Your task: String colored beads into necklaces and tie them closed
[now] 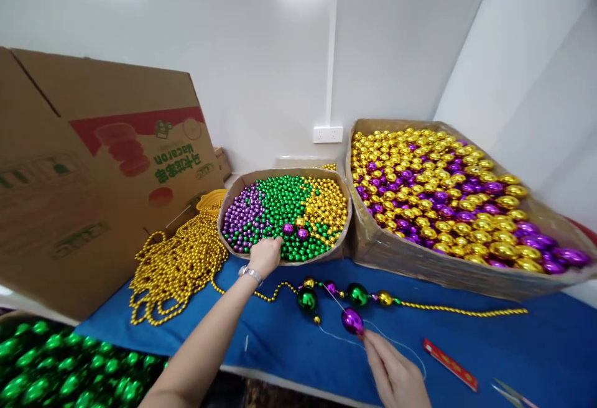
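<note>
My left hand (267, 255), with a watch (250, 274) on its wrist, reaches to the front of a cardboard box (346, 234) of small green, purple and gold beads (284, 199). Its fingers are closed at the green ones; whatever they pinch is hidden. My right hand (396, 372) grips a large shiny purple bead (352, 321) by its lower end, above the blue cloth. A thin straight line, needle or thread, rises from that bead. Behind it lies a strand with large green beads (357, 295), a gold bead (385, 298) and a gold bead chain (466, 311). Loose thread (396, 341) trails nearby.
A larger box (448, 274) of gold and purple beads stands right. Gold bead chains (180, 271) are heaped left, beside a big carton (116, 165). Large green beads (60, 364) fill the lower left. A red strip (450, 364) and scissors (510, 392) lie front right.
</note>
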Tool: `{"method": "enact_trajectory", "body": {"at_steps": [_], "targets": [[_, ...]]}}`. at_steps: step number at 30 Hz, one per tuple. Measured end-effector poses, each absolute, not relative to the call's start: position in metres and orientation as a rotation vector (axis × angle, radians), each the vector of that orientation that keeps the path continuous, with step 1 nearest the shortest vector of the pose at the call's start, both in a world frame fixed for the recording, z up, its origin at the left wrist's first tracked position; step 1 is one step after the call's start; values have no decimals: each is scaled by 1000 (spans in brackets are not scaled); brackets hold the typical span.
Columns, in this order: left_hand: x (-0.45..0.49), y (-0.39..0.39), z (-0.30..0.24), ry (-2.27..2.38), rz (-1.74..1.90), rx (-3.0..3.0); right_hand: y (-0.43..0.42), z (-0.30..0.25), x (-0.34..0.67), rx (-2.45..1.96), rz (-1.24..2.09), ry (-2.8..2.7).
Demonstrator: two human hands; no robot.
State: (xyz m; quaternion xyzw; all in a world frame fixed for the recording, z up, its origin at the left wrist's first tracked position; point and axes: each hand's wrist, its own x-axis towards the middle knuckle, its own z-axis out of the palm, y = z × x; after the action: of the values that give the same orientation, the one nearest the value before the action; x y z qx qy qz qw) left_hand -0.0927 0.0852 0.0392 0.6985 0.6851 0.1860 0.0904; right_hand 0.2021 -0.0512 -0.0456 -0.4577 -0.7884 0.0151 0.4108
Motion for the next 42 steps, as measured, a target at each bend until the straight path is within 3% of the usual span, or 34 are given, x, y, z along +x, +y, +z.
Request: {"method": "enact_trajectory", "body": {"at_steps": [4,7,12,21,27,31,42], "targets": [[-80,65,42,1834,786,1917,-54,-42,200,-1126,66,-1993],[-61,42,43,1277,1083,1369,-55,-39,198,-1116,78,-1994],[-34,16,39,787,1119,747,-57,-36,195,-1096,9,-1998],[-26,8,38,789,1107,824,-57,-32,196,-1145,-23,-2022],[-20,3,38,1003,1182,1200,-57,-40,197,-1206,-159,-2047],[-14,4,42,956,1081,1335,-55,-42,196,-1183,-19,-1997],[-16,92,44,1297,1231,1831,-55,-33,207,-1227,123,-1864]]}}
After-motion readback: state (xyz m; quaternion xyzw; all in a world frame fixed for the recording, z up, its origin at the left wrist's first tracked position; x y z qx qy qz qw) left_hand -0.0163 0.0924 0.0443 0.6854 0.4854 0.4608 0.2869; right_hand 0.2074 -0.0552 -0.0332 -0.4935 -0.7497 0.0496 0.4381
